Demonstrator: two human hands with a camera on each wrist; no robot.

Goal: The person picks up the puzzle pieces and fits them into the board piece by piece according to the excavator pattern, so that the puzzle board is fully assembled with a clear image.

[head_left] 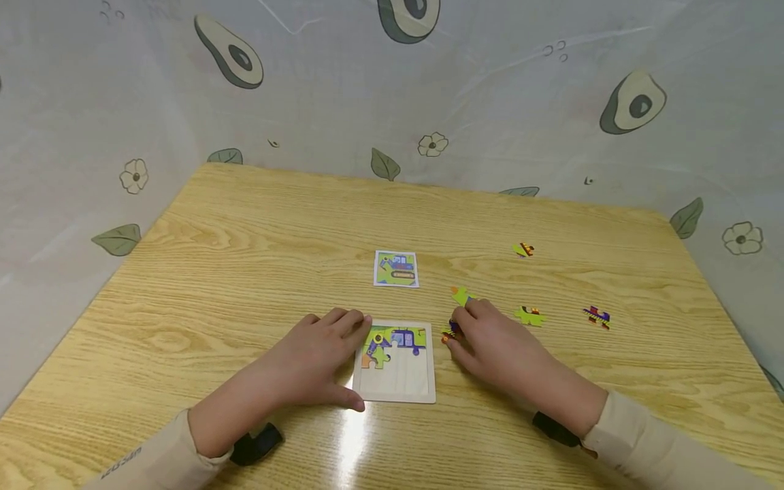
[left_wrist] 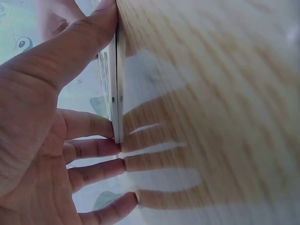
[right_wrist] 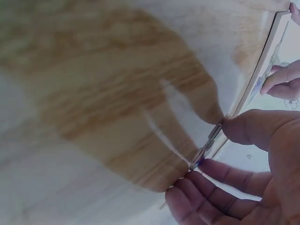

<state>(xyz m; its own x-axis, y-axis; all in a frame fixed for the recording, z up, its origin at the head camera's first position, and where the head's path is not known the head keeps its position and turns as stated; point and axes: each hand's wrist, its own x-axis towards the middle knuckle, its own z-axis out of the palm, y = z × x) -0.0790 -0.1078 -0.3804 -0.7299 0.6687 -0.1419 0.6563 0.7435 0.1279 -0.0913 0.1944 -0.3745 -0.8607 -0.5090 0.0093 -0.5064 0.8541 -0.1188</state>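
Observation:
A square puzzle tray [head_left: 392, 388] lies on the table, its upper part and left side filled with pieces showing a purple-blue vehicle on green. My left hand [head_left: 312, 357] holds the tray's left side, thumb at the near corner and index finger at the far corner. In the left wrist view the fingertips [left_wrist: 105, 127] meet the tray edge and table. Right of the tray, my right hand [head_left: 499, 344] pinches a dark puzzle piece [head_left: 450, 331] with orange, low at the tabletop and partly hidden by the fingers. A green piece [head_left: 461, 295] lies just beyond those fingers.
More loose pieces lie to the right: a green one [head_left: 530, 316], a purple striped one [head_left: 597, 317] and a green-and-red one [head_left: 523, 250] farther back. A square picture card [head_left: 396, 269] of the vehicle lies beyond the tray. A patterned cloth [head_left: 331, 102] hangs behind the wooden table [head_left: 245, 238].

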